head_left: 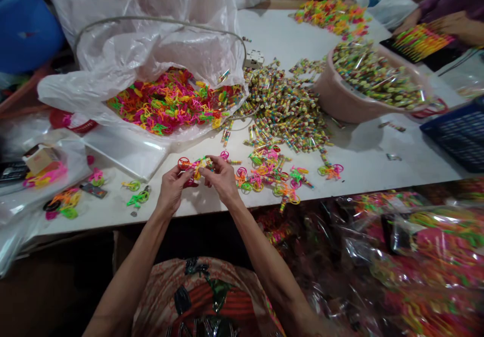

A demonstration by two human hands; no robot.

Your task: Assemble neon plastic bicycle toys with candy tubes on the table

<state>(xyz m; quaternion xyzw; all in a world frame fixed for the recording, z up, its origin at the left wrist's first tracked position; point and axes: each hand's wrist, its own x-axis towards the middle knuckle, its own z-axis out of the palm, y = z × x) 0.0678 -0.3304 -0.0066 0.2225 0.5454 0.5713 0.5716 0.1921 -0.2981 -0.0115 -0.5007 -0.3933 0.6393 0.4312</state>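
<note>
Above the table's front edge, my left hand and my right hand meet around a small plastic toy bicycle in pink, yellow and red. Both hands pinch it with thumb and fingers. A wheel sticks out on the left, and the fingers hide part of the toy. Just right of my right hand lies a cluster of similar toys, some joined to small printed tubes. Behind it spreads a big heap of such tubes. An open plastic bag full of loose coloured toy parts lies beyond my hands.
A pink tub of tubes stands right, beside a blue basket. Clear flat bags lie left, near a few loose toys. Filled bags lie below the table. Another person's hands hold a coloured bundle, far right.
</note>
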